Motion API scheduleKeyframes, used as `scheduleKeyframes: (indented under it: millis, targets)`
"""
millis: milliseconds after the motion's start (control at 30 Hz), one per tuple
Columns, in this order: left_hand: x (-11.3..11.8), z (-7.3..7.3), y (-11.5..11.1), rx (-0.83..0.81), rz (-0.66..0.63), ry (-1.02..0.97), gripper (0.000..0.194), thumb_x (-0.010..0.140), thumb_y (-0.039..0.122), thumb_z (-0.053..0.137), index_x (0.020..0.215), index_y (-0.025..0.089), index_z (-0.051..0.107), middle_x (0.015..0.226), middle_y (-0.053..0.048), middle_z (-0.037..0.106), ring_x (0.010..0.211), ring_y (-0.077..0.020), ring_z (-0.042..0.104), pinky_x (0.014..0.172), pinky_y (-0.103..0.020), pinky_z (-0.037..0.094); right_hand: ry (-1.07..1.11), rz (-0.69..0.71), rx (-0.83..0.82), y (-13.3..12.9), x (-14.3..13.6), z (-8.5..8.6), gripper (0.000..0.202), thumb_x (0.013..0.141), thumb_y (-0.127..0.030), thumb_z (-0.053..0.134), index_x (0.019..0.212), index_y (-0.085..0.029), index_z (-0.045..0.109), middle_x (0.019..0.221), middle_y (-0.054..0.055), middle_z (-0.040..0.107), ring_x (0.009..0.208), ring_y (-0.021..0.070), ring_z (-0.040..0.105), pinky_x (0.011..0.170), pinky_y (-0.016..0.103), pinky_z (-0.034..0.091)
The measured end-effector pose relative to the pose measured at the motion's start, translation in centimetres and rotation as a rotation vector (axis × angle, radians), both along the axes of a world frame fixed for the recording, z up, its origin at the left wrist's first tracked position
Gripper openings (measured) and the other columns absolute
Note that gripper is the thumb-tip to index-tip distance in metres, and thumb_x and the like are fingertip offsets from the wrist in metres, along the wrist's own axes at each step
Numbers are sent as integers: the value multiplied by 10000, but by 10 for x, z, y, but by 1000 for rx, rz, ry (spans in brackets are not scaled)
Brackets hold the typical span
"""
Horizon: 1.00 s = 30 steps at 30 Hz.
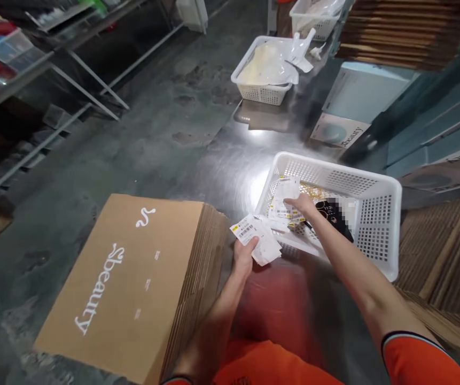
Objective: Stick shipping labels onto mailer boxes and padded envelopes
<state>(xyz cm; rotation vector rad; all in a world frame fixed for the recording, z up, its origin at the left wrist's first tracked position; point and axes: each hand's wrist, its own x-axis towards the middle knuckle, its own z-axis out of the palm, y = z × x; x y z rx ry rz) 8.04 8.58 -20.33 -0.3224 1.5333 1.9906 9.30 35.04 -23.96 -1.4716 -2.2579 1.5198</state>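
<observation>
At lower centre, the left grip [244, 255] pinches white rectangular paper labels [267, 247]; right of centre, the right grip [305, 205] pinches more white paper labels [288, 188] over a white perforated plastic basket [392, 235].

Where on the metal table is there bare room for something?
Bare: metal table between the near basket and the middle basket. Crowded: the right side, with cardboard stack and pale boxes; and the near side, where the left hand holds labels beside flattened cartons.

Head view, forward and down.
</observation>
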Motion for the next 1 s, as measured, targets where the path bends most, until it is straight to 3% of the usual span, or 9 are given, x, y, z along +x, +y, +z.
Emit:
scheduleKeyframes:
  millis: [100,267,400,500,600,667,767,867,1000]
  targets:
    - [0,-2,-8,-1,-4,-1,580,532,360,883,1032,138,690,1066,-123,757,1079,-320,686,964,-418,528,9,-24,29,18,2,12,313,635,-268,774,903,-110,741,890,116,756,935,293,705,873,408,551]
    - [12,-6,-22,-22,14,-23,487,579,310,863,1016,154,716,1076,-103,761,1090,-304,683,978,-402,524,435,-212,115,47,33,36,428,684,-348,735,1049,-123,737,1073,85,751,1013,268,688,946,420,529]
    - [12,14,-16,-32,-11,85,363,598,300,840,920,157,753,991,-88,774,1075,-302,687,991,-417,528,475,-230,136,40,63,47,421,623,-422,779,936,-142,760,1019,86,765,985,280,688,956,455,519]
    - [-4,44,7,63,-114,284,240,649,229,785,884,178,778,1045,-81,764,1105,-294,675,1016,-403,519,521,-151,49,25,73,54,407,582,-434,795,891,-172,764,1030,78,764,988,263,685,966,434,513]
    - [-28,66,50,169,-258,416,280,634,133,764,908,184,781,1137,-88,740,1211,-275,623,1059,-374,487,518,-56,-44,15,71,67,373,558,-439,798,820,-178,753,954,69,770,930,265,694,915,426,534]
    - [-43,69,83,198,-374,435,309,589,77,777,882,176,774,1081,-94,753,1212,-267,622,1069,-373,474,469,60,-110,12,67,76,358,573,-456,787,786,-172,742,887,63,765,883,260,693,860,399,547]
    - [-58,58,128,165,-489,350,251,563,59,800,792,153,753,905,-78,775,1039,-267,698,1008,-405,514,401,196,-152,13,61,87,336,606,-475,753,724,-164,703,754,33,723,769,215,663,765,334,538]
    - [-66,44,152,136,-342,210,209,606,98,805,801,126,733,812,-55,771,914,-256,726,936,-415,550,395,254,-172,19,62,85,352,653,-508,707,735,-168,673,714,4,676,702,169,614,690,285,507]
    - [-77,37,156,149,-58,78,245,636,35,777,864,102,716,915,-80,778,973,-256,726,945,-402,553,264,299,-171,29,80,60,343,666,-516,661,633,-182,594,592,-23,576,579,131,525,561,248,439]
